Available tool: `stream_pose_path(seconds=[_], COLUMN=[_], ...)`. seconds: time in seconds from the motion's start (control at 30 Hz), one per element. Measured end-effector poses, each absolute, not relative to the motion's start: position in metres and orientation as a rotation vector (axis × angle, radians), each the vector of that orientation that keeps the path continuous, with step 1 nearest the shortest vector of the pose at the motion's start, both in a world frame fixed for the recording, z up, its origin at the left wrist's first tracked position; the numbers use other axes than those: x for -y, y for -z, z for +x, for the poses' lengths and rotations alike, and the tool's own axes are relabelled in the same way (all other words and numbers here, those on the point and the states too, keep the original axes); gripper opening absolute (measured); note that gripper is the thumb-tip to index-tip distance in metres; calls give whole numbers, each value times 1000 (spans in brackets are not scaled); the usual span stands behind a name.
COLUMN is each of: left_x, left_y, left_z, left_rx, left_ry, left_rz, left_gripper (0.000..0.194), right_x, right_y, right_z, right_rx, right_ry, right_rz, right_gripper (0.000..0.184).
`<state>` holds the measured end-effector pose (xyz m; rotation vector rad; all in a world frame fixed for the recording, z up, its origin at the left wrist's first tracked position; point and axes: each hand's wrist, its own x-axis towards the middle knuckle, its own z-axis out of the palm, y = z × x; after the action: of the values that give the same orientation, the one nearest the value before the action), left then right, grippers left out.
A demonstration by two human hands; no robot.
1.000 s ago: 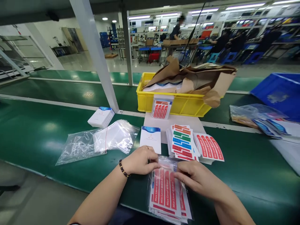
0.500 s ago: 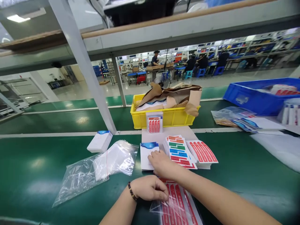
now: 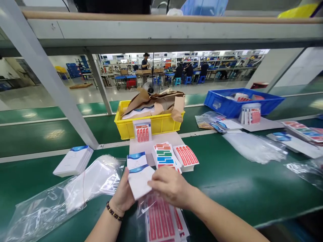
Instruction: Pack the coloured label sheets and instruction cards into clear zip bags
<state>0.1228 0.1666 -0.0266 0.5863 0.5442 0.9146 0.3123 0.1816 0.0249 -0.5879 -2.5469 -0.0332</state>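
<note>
A white booklet with a blue wave band (image 3: 140,181) is tilted between my two hands. My left hand (image 3: 123,196), with a beaded bracelet at its wrist, holds the booklet's left edge, thumb up. At the right edge, the closed fingers of my right hand (image 3: 171,188) grip the same booklet. Just behind it, on a pale board, lies the stack of matching booklets (image 3: 136,157). Multicoloured label sheets (image 3: 165,156) and a stack of red label sheets (image 3: 186,156) are to its right. Below my hands lie red label sheets in a clear bag (image 3: 161,222).
A yellow bin (image 3: 161,126) with brown paper stands behind the board, a packed label bag (image 3: 142,131) leaning on it. Left are another booklet stack (image 3: 73,161) and clear bags (image 3: 85,188). A blue bin (image 3: 224,104) stands far right. A shelf beam (image 3: 161,32) crosses overhead.
A booklet has come off the stack and is now in both hands. My left hand has let go of the clear bag and moved left. The view has turned right.
</note>
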Motion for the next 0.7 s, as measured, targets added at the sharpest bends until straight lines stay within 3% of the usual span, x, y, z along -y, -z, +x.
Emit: stream_pose_path(seconds=[0.1,0.23,0.4,0.7], left_x=[-165,-161,-163,-164], left_y=[28,32,34,35], left_z=[127,133,137,135], left_rx=[-587,-552,-556,-578], left_ry=[-868,-741,-784,-773], left_rz=[600,679,672,541], left_gripper=[32,38,36,35], right_x=[-183,-237,-294,-293], right_y=[-23,-19,-5,-6], right_z=[329,350,364,368], right_rx=[2548,2232,2186,2033], right_ry=[-88,-163,-216,-335], right_rz=[-538,-1299,-1490,-1443], right_gripper=[25,31,38,12])
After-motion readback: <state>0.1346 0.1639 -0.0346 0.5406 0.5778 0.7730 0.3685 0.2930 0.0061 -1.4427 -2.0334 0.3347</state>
